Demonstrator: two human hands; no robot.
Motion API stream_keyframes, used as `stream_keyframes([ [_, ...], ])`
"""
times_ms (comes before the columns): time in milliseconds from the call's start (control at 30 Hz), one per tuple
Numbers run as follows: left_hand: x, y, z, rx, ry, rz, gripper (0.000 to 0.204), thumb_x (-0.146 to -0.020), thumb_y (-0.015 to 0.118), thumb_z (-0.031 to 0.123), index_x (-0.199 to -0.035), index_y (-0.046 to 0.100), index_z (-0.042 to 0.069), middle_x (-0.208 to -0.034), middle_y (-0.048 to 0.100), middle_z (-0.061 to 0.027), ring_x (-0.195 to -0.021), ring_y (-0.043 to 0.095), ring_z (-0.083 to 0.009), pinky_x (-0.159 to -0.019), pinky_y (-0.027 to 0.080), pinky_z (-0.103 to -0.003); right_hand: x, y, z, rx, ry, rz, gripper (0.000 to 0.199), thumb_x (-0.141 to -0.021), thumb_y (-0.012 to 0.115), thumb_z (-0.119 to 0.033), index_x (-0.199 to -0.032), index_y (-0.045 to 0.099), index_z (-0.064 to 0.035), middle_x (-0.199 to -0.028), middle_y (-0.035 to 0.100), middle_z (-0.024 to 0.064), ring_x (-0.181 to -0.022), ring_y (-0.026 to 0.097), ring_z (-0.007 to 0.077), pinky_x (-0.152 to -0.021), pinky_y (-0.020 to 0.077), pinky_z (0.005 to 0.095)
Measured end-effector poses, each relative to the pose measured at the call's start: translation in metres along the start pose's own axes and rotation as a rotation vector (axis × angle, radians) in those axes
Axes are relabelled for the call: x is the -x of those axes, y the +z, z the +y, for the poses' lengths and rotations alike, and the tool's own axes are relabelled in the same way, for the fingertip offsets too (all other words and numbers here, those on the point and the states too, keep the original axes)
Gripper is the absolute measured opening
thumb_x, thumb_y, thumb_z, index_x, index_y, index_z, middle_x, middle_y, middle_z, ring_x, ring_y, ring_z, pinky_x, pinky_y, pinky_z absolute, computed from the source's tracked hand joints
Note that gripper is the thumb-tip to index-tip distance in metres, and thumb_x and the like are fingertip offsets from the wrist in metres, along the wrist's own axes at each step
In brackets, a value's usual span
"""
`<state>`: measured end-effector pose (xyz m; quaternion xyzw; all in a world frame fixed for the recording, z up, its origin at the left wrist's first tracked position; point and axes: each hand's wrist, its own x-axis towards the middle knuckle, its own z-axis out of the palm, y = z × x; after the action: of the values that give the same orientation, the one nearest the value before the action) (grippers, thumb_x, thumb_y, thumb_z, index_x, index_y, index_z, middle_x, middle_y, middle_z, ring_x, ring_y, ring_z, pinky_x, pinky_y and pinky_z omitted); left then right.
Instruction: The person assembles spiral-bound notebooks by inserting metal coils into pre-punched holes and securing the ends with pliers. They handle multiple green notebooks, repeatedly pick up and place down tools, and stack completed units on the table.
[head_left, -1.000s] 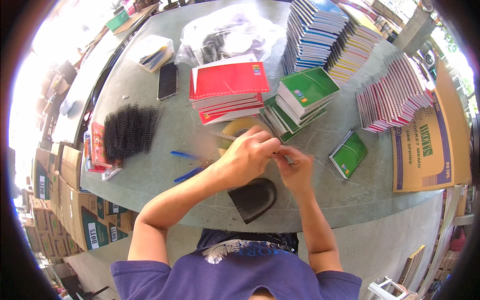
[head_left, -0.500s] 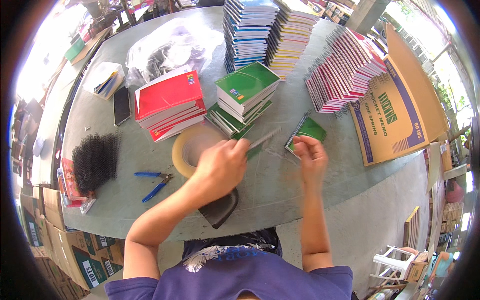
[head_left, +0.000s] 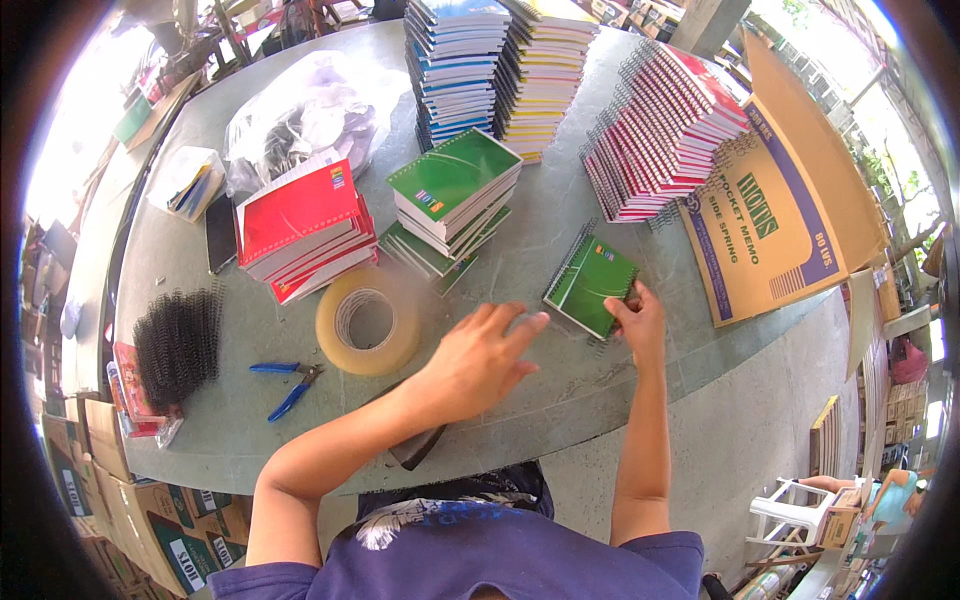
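Thumb and fingers (head_left: 617, 309) of the bare right hand (head_left: 642, 322) close on the near right corner of a small green spiral-bound notebook (head_left: 588, 283), thumb on the cover. Whether it rests on the table or is slightly lifted, I cannot tell; its black coil runs along the left edge. The bare left hand (head_left: 478, 360) is just beside it at about 8 o'clock, fingers loosely spread and slightly curled, with nothing visible in them.

Twelve o'clock is the far side of the grey-green table (head_left: 530, 425). From the notebook, a tall stack of red-edged spiral-bound notebooks (head_left: 665, 140) stands at 1 o'clock and an open brown cardboard box (head_left: 772, 228) at 2. A stack of unbound green-covered notebooks (head_left: 455, 190) lies at 10, a tall blue-and-white notebook stack (head_left: 460, 78) at 11, and a yellow-and-white stack (head_left: 543, 85) between 11 and 12.

From the left hand, a wide roll of clear yellowish tape (head_left: 336, 332) lies near at 10 o'clock, with a stack of red-covered notebooks (head_left: 303, 225) beyond it. Blue-handled pliers (head_left: 289, 402) lie open at 9, and a heap of black wire coils (head_left: 178, 338) lies farther out that way. A dark flat object (head_left: 419, 448), partly hidden by the left forearm, lies at 7.
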<state>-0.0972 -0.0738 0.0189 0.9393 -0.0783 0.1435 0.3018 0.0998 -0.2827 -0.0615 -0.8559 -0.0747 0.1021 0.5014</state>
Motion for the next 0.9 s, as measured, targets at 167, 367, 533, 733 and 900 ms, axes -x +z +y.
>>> stream_keyframes([
  [167,0.016,-0.014,-0.013,0.078,-0.103,-0.004,0.047,-0.081,0.067,0.019,-0.124,0.050,0.005,-0.118,0.051,-0.0186,-0.107,0.052,-0.0362,-0.089,0.046,-0.042,-0.012,-0.001,-0.002,-0.114,-0.032,-0.001,0.066,-0.073,0.077,-0.017,-0.128,0.049,0.0060,-0.075,0.062,0.0081,-0.061,0.061,0.0129,-0.042,0.0469,0.0271],
  [367,0.045,-0.027,-0.018,0.069,-0.183,0.025,0.042,-0.081,0.068,0.016,-0.120,0.055,0.007,-0.117,0.053,-0.0184,-0.106,0.054,-0.0358,-0.088,0.046,-0.041,0.000,0.014,-0.017,0.080,0.081,0.080,0.056,-0.073,0.078,-0.021,-0.117,0.055,0.0040,-0.073,0.060,0.0091,-0.060,0.062,0.0157,-0.042,0.0468,0.0297],
  [533,0.087,-0.040,-0.032,0.044,-0.269,0.108,0.034,-0.079,0.069,0.013,-0.112,0.061,0.007,-0.109,0.058,-0.0162,-0.100,0.056,-0.0336,-0.085,0.048,-0.041,0.000,0.025,-0.048,0.513,-0.508,0.265,0.038,-0.074,0.075,-0.019,-0.107,0.060,-0.0077,-0.084,0.061,0.0074,-0.072,0.060,0.0224,-0.061,0.0489,0.0357],
  [733,0.085,-0.048,-0.012,0.044,-0.176,0.207,0.028,-0.078,0.070,0.012,-0.105,0.063,0.005,-0.100,0.060,-0.0133,-0.091,0.058,-0.0301,-0.077,0.049,-0.038,0.030,0.122,-0.187,0.398,-1.458,0.125,0.035,-0.076,0.070,-0.017,-0.109,0.061,-0.0100,-0.108,0.063,0.0055,-0.100,0.059,0.0250,-0.085,0.0464,0.0355],
  [900,0.109,-0.062,-0.012,-0.001,-0.220,0.194,0.027,-0.077,0.071,0.013,-0.102,0.064,0.005,-0.100,0.061,-0.0119,-0.090,0.059,-0.0285,-0.077,0.050,-0.038,0.024,0.126,-0.176,0.441,-1.285,-0.040,0.037,-0.073,0.072,-0.015,-0.109,0.063,-0.0089,-0.114,0.063,0.0068,-0.108,0.058,0.0261,-0.090,0.0464,0.0369],
])
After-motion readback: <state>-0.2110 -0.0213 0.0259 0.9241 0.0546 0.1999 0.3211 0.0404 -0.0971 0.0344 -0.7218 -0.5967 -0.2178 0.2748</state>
